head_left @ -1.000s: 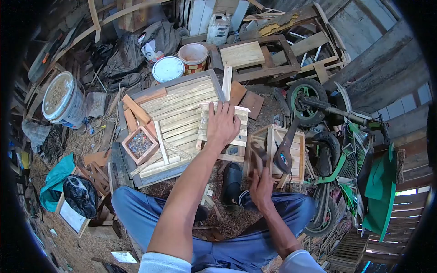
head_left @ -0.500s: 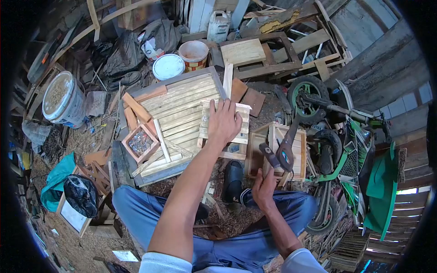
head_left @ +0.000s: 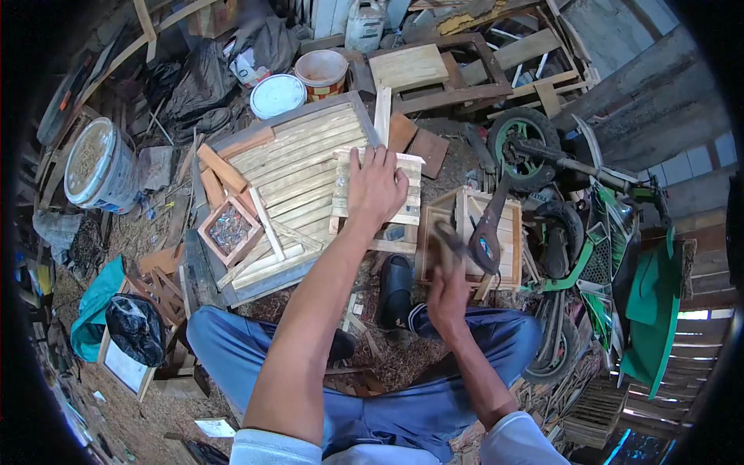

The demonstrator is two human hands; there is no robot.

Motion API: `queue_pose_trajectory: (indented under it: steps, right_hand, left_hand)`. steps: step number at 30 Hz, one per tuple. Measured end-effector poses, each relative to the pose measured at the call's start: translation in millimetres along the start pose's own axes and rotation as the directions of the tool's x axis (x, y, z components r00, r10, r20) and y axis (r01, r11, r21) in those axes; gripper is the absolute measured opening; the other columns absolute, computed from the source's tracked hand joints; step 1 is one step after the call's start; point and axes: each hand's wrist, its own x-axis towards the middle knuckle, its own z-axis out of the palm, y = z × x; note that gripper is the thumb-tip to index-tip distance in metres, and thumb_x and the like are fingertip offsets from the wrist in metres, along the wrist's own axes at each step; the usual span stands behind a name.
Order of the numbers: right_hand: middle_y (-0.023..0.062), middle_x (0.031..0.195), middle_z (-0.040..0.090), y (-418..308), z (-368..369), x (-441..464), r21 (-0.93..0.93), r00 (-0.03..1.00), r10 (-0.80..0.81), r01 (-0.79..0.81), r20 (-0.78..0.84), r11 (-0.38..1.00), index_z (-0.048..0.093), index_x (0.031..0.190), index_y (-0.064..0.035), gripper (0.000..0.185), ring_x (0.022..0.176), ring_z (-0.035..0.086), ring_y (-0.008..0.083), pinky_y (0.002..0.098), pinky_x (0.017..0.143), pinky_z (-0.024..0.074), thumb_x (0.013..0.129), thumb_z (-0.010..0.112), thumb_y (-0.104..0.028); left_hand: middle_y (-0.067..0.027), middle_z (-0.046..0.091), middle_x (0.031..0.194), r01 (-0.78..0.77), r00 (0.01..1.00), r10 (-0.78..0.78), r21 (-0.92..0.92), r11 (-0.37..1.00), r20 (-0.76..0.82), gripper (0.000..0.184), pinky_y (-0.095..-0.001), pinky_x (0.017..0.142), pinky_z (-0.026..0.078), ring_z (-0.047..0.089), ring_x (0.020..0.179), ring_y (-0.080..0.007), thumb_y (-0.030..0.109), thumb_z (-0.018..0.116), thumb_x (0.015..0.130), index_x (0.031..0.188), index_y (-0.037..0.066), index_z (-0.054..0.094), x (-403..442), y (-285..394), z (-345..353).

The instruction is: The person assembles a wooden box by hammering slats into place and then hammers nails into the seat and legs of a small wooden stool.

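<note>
My left hand (head_left: 375, 187) lies on a small slatted wooden piece (head_left: 339, 203), fingers stretched toward its far edge and thumb apart. The piece rests on a larger slatted wooden panel (head_left: 306, 167) with a grey frame. In my right hand (head_left: 449, 302) is a hammer (head_left: 449, 239), held upright by its handle; its head is blurred by motion. A wooden box (head_left: 508, 260) stands just beyond the hammer, and a dark object with a looped end (head_left: 486, 244) lies over it. Left of my hands, an open wooden box of small metal pieces (head_left: 246, 246) sits on the panel.
A small green-framed motorbike (head_left: 577, 267) lies at the right. Behind the panel stand a white-lidded bucket (head_left: 277, 96) and an open bucket (head_left: 321, 71). Another bucket (head_left: 101, 164) is at the left. Wood scraps and shavings cover the ground around my black shoe (head_left: 396, 291).
The hammer head has shifted slightly left and is now blurred. My left hand stays on the slatted piece. The whole view has shifted a little.
</note>
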Motion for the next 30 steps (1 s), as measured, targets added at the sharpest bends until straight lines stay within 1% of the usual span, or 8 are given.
queue_pose_trajectory:
  steps: [1, 5, 9, 12, 19, 23, 27, 30]
  right_hand:
    - [0.0304, 0.07, 0.058, 12, 2, 1, -0.191, 0.972, 0.109, -0.069, 0.207, 0.979, 0.043, 0.096, -0.0007, 0.016, 0.072, 0.058, 0.0533, 0.0549, 0.054, 0.0416, 0.097, 0.054, -0.012]
    - [0.0267, 0.066, 0.056, 5, 0, -1, -0.021, 0.991, 0.111, -0.109, 0.069, 0.994, 0.045, 0.095, 0.0005, 0.015, 0.064, 0.056, 0.0508, 0.054, 0.057, 0.0412, 0.097, 0.053, -0.012]
    - [0.0312, 0.07, 0.058, 6, -1, 9, -0.243, 0.955, 0.141, -0.077, 0.261, 0.967, 0.04, 0.097, -0.0015, 0.018, 0.071, 0.058, 0.0528, 0.0581, 0.057, 0.0432, 0.096, 0.054, -0.013]
    - [0.0322, 0.071, 0.059, -2, -6, 5, -0.054, 0.991, 0.088, -0.083, 0.101, 0.995, 0.04, 0.099, -0.0013, 0.019, 0.071, 0.058, 0.053, 0.0594, 0.057, 0.0436, 0.096, 0.054, -0.013]
    - [0.0323, 0.068, 0.058, 4, -3, 1, -0.063, 0.994, 0.064, -0.058, 0.094, 0.996, 0.042, 0.097, -0.0005, 0.017, 0.069, 0.058, 0.0534, 0.0591, 0.056, 0.0425, 0.096, 0.054, -0.013]
    - [0.0318, 0.07, 0.059, 5, -2, 8, -0.25, 0.954, 0.142, -0.075, 0.265, 0.965, 0.042, 0.096, -0.0001, 0.017, 0.071, 0.059, 0.053, 0.0582, 0.055, 0.0424, 0.097, 0.053, -0.013]
    - [0.0308, 0.072, 0.06, -8, -4, -1, -0.101, 0.999, 0.03, -0.027, 0.024, 0.995, 0.042, 0.097, 0.0, 0.019, 0.072, 0.059, 0.0521, 0.0587, 0.058, 0.0441, 0.097, 0.053, -0.016]
    - [0.0311, 0.072, 0.06, 4, -2, 6, -0.24, 0.936, 0.173, -0.1, 0.307, 0.966, 0.042, 0.099, -0.0001, 0.017, 0.073, 0.06, 0.0518, 0.0581, 0.058, 0.0431, 0.096, 0.053, -0.013]
  left_hand:
    - [-0.0167, 0.057, 0.119, -0.005, 1.0, 0.005, -0.009, 1.0, -0.005, 0.042, -0.0538, 0.11, 0.029, 0.05, 0.118, -0.0318, 0.026, 0.048, 0.09, 0.121, -0.001, 0.055, 0, 1, -1]
    - [-0.0162, 0.057, 0.115, -0.005, 0.999, 0.004, -0.021, 1.0, -0.041, 0.037, -0.0539, 0.111, 0.028, 0.049, 0.12, -0.0313, 0.026, 0.047, 0.09, 0.113, 0.0, 0.058, 3, -1, 4]
    - [-0.0167, 0.056, 0.115, -0.01, 1.0, 0.009, -0.031, 0.999, -0.03, 0.036, -0.0542, 0.111, 0.027, 0.048, 0.122, -0.0312, 0.026, 0.046, 0.09, 0.111, 0.0, 0.058, 0, 2, 1]
    - [-0.0165, 0.056, 0.12, -0.008, 0.999, 0.008, -0.005, 1.0, -0.039, 0.039, -0.0533, 0.11, 0.028, 0.049, 0.119, -0.0309, 0.026, 0.047, 0.09, 0.116, -0.001, 0.057, 4, 0, 1]
    - [-0.0165, 0.056, 0.116, -0.006, 1.0, 0.006, -0.018, 1.0, -0.016, 0.037, -0.0532, 0.111, 0.026, 0.048, 0.121, -0.031, 0.027, 0.047, 0.09, 0.113, 0.001, 0.058, 2, 1, -1]
    - [-0.0172, 0.056, 0.117, -0.005, 1.0, 0.005, -0.022, 1.0, 0.009, 0.037, -0.0531, 0.111, 0.026, 0.047, 0.123, -0.0312, 0.027, 0.046, 0.09, 0.113, 0.0, 0.058, 2, 4, -1]
    - [-0.0175, 0.056, 0.118, 0.01, 1.0, -0.01, -0.022, 1.0, -0.008, 0.039, -0.0531, 0.112, 0.026, 0.047, 0.123, -0.0315, 0.027, 0.046, 0.09, 0.114, -0.001, 0.058, 2, -1, 3]
    - [-0.0174, 0.056, 0.12, -0.004, 1.0, 0.004, -0.022, 1.0, -0.011, 0.04, -0.0532, 0.113, 0.025, 0.047, 0.123, -0.0315, 0.027, 0.046, 0.09, 0.115, -0.001, 0.058, 0, 3, 5]
